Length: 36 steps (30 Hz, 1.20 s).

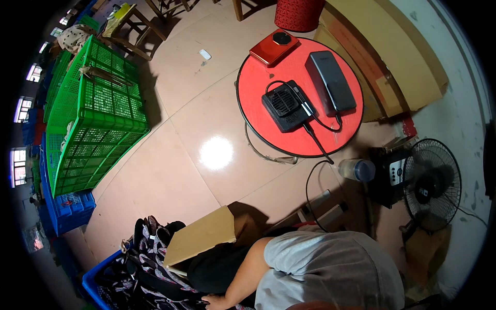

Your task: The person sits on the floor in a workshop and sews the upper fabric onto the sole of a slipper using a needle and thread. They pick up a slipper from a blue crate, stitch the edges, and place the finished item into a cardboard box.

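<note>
Right hand: The right hand is low near the bottom edge, with its fingers down on the dark cloth; they look a little bent, but I cannot tell if they grip it.
Left hand: It is out of the view, so I cannot tell its state.
Patterned cloth: The dark cloth with pale pinkish pattern lies in a loose heap inside the blue crate, at the lower left, and reaches to the right hand.
Cardboard piece: A flat brown cardboard piece lies tilted above the black-clothed leg, beside the heap.
Sleeve: The bare arm comes out from a grey shirt.
Round table: On the red table there are 3 things: a red box with a dark round part, a dark grey block and a black device with a grille. A black cable hangs down over the table edge.
Right side: A jar with blue lid stands near a black fan.
Left side: Green mesh crates stand on the tiled floor.
</note>
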### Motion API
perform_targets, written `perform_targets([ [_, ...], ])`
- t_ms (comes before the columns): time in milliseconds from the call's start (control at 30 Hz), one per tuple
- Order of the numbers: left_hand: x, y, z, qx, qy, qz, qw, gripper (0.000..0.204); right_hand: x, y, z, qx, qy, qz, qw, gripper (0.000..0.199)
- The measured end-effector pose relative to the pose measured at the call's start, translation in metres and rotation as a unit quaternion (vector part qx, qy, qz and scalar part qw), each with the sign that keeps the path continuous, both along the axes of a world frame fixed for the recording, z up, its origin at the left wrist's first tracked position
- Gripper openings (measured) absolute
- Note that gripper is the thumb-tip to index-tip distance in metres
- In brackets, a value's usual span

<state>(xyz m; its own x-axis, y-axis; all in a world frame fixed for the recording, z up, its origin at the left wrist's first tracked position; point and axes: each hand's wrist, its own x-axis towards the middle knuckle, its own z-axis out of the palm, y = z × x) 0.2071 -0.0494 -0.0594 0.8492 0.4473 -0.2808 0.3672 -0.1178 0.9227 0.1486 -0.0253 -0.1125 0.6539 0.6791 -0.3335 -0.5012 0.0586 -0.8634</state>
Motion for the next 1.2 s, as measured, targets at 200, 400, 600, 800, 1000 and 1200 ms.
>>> perform_targets([
  [200, 0.002, 0.0, -0.001, -0.001, -0.003, -0.01, 1.0, 0.025, -0.004, 0.001, 0.001, 0.002, -0.003, 0.0, 1.0, 0.031],
  [400, -0.002, 0.002, 0.003, 0.001, -0.016, -0.028, 0.999, 0.024, -0.002, -0.002, 0.003, 0.002, -0.018, -0.003, 1.0, 0.031],
  [600, -0.009, 0.007, 0.009, 0.003, -0.027, -0.044, 0.999, 0.024, -0.001, -0.003, 0.008, 0.002, -0.037, -0.007, 0.999, 0.031],
  [800, -0.031, 0.004, 0.016, 0.013, -0.03, -0.031, 0.999, 0.024, -0.022, -0.003, 0.013, 0.005, -0.055, 0.014, 0.998, 0.031],
  [1000, -0.036, -0.003, 0.016, 0.011, -0.021, -0.033, 0.999, 0.023, -0.016, -0.007, 0.015, 0.009, -0.068, 0.006, 0.998, 0.031],
  [1200, -0.048, -0.005, 0.019, 0.01, -0.014, -0.024, 1.0, 0.023, -0.023, -0.002, 0.013, 0.008, -0.071, 0.007, 0.997, 0.031],
])
